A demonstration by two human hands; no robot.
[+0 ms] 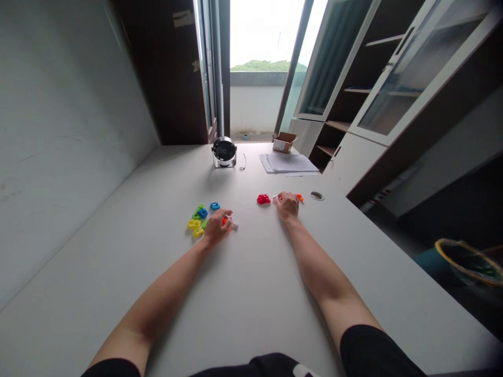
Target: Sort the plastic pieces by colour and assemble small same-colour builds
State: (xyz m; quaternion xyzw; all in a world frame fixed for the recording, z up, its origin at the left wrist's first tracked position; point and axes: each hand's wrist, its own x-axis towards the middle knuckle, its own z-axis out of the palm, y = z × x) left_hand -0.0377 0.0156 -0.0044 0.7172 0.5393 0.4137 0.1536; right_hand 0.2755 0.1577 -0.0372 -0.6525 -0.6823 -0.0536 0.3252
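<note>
Red pieces [263,199] lie between the hands [217,226], well inside table edges [369,226].

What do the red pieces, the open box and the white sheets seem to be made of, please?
Red pieces: probably smooth plastic, given their bright, even colour. Open box: likely matte cardboard, brown with flaps. Sheets: apparently matte paper, thin and overlapping.

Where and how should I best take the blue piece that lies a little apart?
I would probably pinch the blue piece by its outer edges, from above and slightly right: it looks low, and the other blue piece lies close on its left.
</note>
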